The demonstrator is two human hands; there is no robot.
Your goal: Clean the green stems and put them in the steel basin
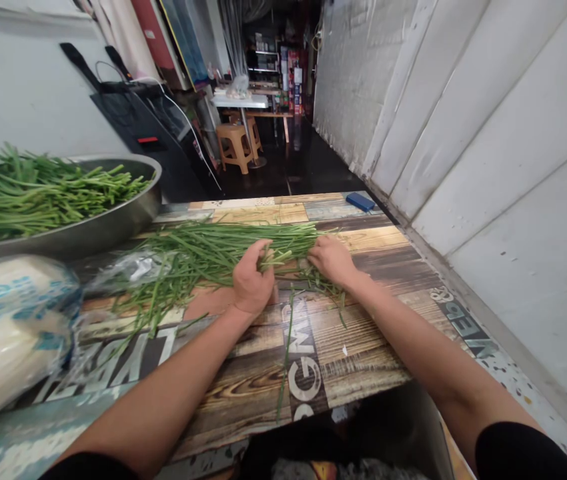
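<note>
Long green garlic chives point(203, 240) lie in a loose pile across the patterned tabletop, their pale stem ends toward the right. My left hand point(254, 277) is closed around a small bunch of them, with the cut ends poking out past the thumb. Just to the right, my right hand point(332, 259) is curled with its fingertips pinched together beside the stem ends. Whatever those fingertips hold is hidden. Thin scraps of leaf point(323, 279) lie under and between the hands. One stray chive point(287, 340) stretches toward me on the table.
A large steel bowl point(156, 190) heaped with more chives stands at the left. Before it lies a plastic-wrapped white package point(13, 333), with a crumpled clear bag point(136, 267) nearby. A blue box point(360, 201) sits at the far corner. A white wall point(503, 133) runs along the right.
</note>
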